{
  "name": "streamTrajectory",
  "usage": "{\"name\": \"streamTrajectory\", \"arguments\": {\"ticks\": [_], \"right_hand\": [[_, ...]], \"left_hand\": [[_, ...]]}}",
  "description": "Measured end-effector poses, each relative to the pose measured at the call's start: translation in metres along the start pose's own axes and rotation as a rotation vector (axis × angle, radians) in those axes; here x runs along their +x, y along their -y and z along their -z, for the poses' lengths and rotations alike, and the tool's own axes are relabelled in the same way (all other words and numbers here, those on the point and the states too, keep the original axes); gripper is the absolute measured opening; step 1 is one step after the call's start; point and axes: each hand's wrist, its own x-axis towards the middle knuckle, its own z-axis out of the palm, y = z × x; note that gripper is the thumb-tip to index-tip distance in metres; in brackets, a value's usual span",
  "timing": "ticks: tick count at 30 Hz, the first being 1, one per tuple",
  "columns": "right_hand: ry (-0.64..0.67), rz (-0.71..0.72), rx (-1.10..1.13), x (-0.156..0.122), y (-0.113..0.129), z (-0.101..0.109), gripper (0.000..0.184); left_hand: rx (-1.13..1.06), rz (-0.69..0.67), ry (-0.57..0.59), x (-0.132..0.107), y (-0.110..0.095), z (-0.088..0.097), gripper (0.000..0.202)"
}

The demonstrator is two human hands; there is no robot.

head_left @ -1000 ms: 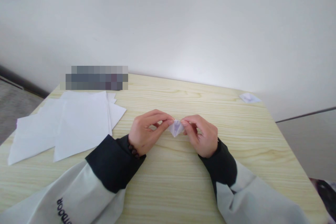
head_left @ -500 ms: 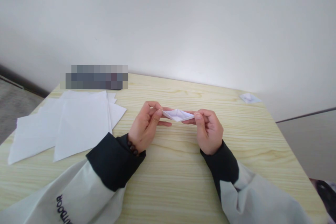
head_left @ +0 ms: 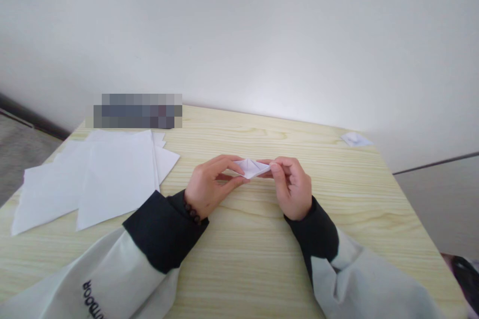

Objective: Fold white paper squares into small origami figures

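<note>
A small folded white paper boat (head_left: 252,167) hangs just above the light wooden table (head_left: 243,259), near its middle. My left hand (head_left: 209,187) pinches the boat's left end between thumb and fingers. At the boat's right end my right hand (head_left: 292,187) pinches it the same way. Both wrists show dark cuffs under pale sleeves, and a beaded bracelet sits on the left one.
A loose stack of white paper sheets (head_left: 93,174) lies on the table's left part. Another small folded paper piece (head_left: 355,138) rests at the far right corner. A pale wall stands behind the table. The table's right edge drops to a grey floor.
One second ago the paper was a small pointed shape pinched between both hands. The hands pulled it out sideways into a long boat, then came closer together again.
</note>
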Motion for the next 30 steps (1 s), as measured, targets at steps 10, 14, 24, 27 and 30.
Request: {"name": "streamTrajectory", "arguments": {"ticks": [10,14,24,27,30], "right_hand": [[0.154,0.152,0.048,0.003,0.005,0.003,0.024],[0.224,0.303,-0.146,0.007,0.010,0.004,0.017],[0.132,0.206,-0.191,0.005,0.005,0.000,0.004],[0.123,0.196,-0.179,0.005,0.005,-0.001,0.004],[0.120,0.188,-0.186,0.004,0.005,0.000,0.003]], "left_hand": [[-0.006,-0.027,-0.082,-0.001,-0.003,0.000,0.011],[0.005,-0.033,-0.065,-0.001,-0.002,0.001,0.012],[0.003,-0.006,-0.089,-0.001,-0.001,-0.001,0.012],[0.002,0.038,-0.089,-0.001,-0.001,-0.001,0.014],[-0.020,0.060,-0.098,-0.002,0.000,-0.002,0.017]]}}
